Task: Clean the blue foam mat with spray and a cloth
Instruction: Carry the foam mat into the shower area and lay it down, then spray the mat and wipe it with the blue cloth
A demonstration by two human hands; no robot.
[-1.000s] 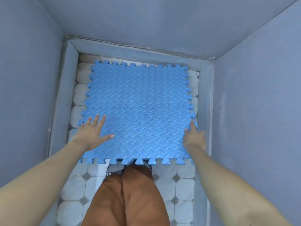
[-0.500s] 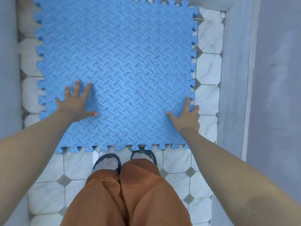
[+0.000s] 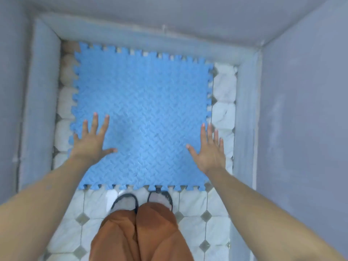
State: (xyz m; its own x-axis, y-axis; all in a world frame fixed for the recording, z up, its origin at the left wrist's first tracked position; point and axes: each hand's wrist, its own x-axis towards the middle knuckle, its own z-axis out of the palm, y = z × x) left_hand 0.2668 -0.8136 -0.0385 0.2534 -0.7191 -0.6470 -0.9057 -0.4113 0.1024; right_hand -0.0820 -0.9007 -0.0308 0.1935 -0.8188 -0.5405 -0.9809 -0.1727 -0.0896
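The blue foam mat (image 3: 143, 113) with interlocking toothed edges lies flat on the tiled floor, filling most of a narrow corner. My left hand (image 3: 90, 142) is spread open over the mat's near left part, fingers apart. My right hand (image 3: 210, 151) is spread open over the mat's near right edge, holding nothing. I cannot tell whether the palms touch the mat. No spray bottle or cloth shows in the view. The frame is blurred.
White marble-look floor tiles (image 3: 194, 206) with small grey diamonds surround the mat. Grey walls (image 3: 301, 110) and a grey skirting (image 3: 244, 119) close in left, far and right. My sandalled feet (image 3: 126, 201) and orange trousers (image 3: 139, 234) stand at the mat's near edge.
The view has pulled back and up, so the far wall shows again. Both hands have opened wider and moved apart, the right one out to the mat's right edge.
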